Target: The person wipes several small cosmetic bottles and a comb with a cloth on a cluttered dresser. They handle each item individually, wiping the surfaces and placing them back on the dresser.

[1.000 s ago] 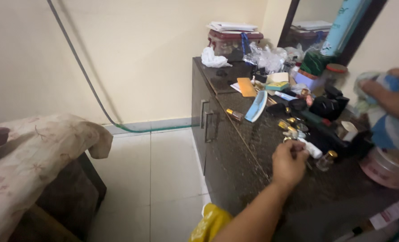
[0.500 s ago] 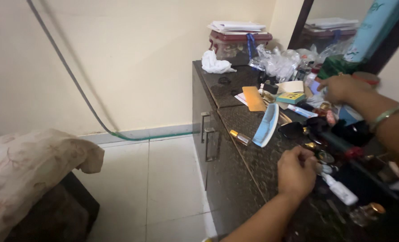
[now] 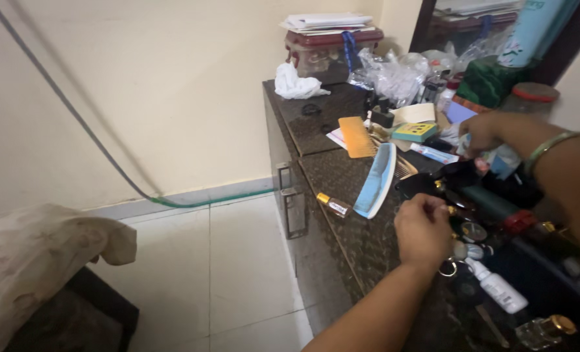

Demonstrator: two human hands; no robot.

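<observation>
Clutter's the risk: left hand (image 3: 424, 229) is curled shut over small bits, can't tell which, while right hand (image 3: 484, 132) pinches a pale packet, so either elbow could sweep the little bottle (image 3: 333, 205) off the desk's (image 3: 352, 241) front edge

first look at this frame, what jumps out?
A dark cabinet top crowded with small bottles and clutter, with a light blue comb lying near its front edge. The left hand is closed among little bottles at the near end, while the right hand, a green bangle on its wrist, reaches into the pile farther back.
</observation>
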